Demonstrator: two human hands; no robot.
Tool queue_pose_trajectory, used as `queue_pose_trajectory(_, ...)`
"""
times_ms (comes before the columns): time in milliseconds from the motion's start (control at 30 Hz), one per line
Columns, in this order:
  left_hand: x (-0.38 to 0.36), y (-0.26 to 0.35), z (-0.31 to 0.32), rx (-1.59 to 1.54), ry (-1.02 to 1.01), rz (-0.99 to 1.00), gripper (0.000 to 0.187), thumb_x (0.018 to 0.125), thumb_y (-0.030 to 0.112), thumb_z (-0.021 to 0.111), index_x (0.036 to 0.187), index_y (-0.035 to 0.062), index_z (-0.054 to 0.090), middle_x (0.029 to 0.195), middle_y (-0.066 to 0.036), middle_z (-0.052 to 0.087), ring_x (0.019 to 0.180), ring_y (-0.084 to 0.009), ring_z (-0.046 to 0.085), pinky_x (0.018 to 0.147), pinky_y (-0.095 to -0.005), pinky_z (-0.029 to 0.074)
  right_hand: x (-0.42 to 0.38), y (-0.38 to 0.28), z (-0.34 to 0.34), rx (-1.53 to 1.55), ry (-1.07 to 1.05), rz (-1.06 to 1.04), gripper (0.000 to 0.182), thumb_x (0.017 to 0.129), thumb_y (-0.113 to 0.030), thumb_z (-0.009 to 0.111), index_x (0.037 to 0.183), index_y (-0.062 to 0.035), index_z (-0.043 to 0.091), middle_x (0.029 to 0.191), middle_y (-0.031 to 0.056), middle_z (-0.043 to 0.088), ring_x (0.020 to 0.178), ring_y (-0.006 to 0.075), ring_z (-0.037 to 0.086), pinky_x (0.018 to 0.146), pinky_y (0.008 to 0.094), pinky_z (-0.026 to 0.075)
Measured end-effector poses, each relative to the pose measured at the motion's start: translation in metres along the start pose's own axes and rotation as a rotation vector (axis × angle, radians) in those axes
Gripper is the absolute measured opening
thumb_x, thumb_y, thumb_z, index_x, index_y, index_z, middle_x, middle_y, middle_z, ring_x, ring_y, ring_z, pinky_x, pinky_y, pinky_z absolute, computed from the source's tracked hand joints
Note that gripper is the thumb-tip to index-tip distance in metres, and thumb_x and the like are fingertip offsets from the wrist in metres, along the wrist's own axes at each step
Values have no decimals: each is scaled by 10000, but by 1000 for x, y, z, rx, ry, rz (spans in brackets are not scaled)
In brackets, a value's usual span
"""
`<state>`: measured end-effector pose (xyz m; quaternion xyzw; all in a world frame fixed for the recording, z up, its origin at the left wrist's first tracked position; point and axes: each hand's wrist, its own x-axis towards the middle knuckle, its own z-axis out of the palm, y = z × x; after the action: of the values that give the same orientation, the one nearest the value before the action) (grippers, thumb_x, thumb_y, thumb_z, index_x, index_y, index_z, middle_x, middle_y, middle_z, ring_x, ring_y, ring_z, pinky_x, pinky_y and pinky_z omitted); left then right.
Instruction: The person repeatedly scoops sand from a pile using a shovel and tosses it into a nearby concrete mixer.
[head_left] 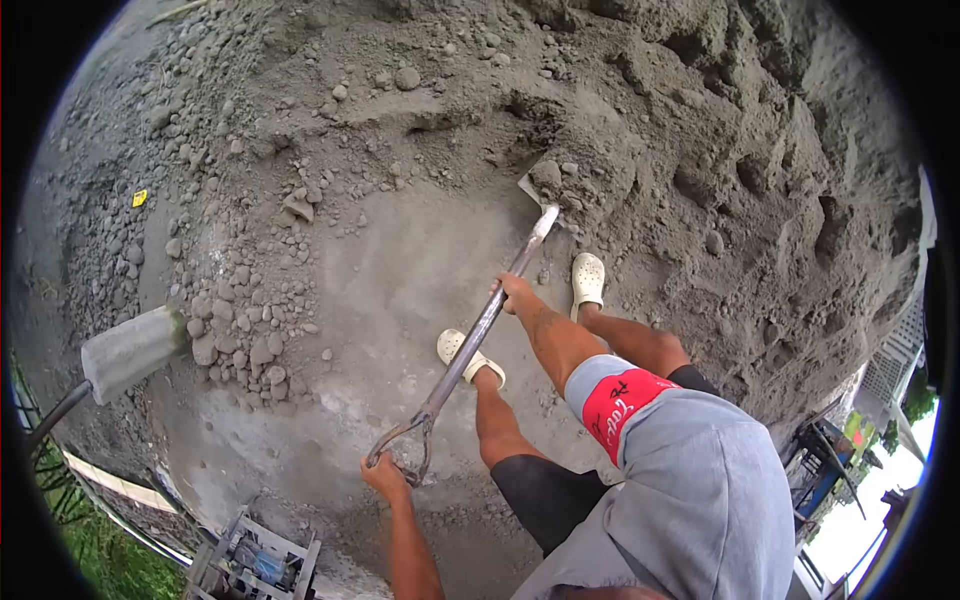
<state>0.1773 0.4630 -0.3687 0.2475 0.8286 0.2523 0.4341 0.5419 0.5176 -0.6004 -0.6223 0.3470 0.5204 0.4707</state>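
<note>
With the left hand (385, 472) and right hand (513, 292) fingers clamped on the shovel (480, 335), its blade sunk in the gravel heap (700, 150), the clogs (587, 280) just beside risk a blade strike or sliding stones.

Grey sand pile (700, 120), pale cream clogs (587, 280), grey shirt (700, 500) with red sleeve band (618, 400), black shorts (545, 495), small yellow scrap (139, 198) far left.

Concrete ground (400, 270): grey sand heap (720, 130), scattered stones (240, 330), yellow scrap (139, 198) at edge.
</note>
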Motion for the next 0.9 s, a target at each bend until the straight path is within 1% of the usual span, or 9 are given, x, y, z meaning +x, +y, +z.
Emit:
queue_pose_trajectory(33,-12,-6,-12,-25,-18,-22,141,680,-44,521,784,0,436,581,-61,446,392,-138,438,350,-271,354,-9,3,-13,-21,18,-5,109,799,-56,525,872,-1,463,695,103,510,543,183,521,475,334,489)
queue_pose_trajectory(100,-28,-16,-41,-87,-77,-72,145,674,-39,514,792,-7,436,599,-71,460,394,-141,439,351,-270,355,-58,1,-31,-34,35,-27,101,799,-58,528,867,-2,479,680,95,512,536,182,520,468,326,487)
queue_pose_trajectory(267,-49,16,-110,-8,-128,75,183,649,-36,507,815,-26,431,644,-98,483,403,-158,442,358,-274,366,-156,13,-49,93,-2,-57,73,798,-65,532,830,-9,499,639,82,509,529,181,517,470,327,486)
queue_pose_trajectory(400,-56,78,-166,6,-249,211,216,627,-28,515,825,-39,430,657,-109,483,411,-171,444,352,-283,368,-242,27,-52,238,-6,-55,93,777,-68,579,779,-37,492,601,65,505,495,169,511,470,308,484)
queue_pose_trajectory(500,-68,122,-200,61,-239,318,203,621,-38,504,811,-39,431,647,-102,475,406,-168,440,344,-285,360,-266,53,-65,360,-74,-42,94,780,-75,578,776,-37,492,591,65,503,488,172,505,461,315,480)
queue_pose_trajectory(533,-74,136,-210,92,-286,369,203,621,-38,504,811,-39,431,647,-102,475,406,-168,440,344,-285,360,-275,63,-71,409,-98,-37,95,778,-73,579,773,-37,492,589,64,502,486,172,504,459,317,478)
queue_pose_trajectory(733,-121,193,-236,305,-364,630,194,614,-62,475,801,-32,434,637,-94,465,392,-173,429,336,-291,346,-321,114,-119,757,-153,-34,97,765,-63,587,753,-36,495,578,62,493,468,169,494,444,324,463)
queue_pose_trajectory(867,-143,174,-230,255,-442,691,223,600,-76,489,809,-20,436,619,-102,476,389,-179,425,342,-299,350,-345,151,-201,1012,-66,-100,100,756,-56,593,740,-35,496,570,61,488,456,168,487,434,329,453)
queue_pose_trajectory(900,-148,164,-226,344,-453,744,230,611,-27,545,833,-12,488,635,-90,507,459,-179,471,407,-308,396,-349,160,-229,1074,-34,-129,101,753,-54,594,736,-35,497,569,60,487,453,168,486,432,330,450)
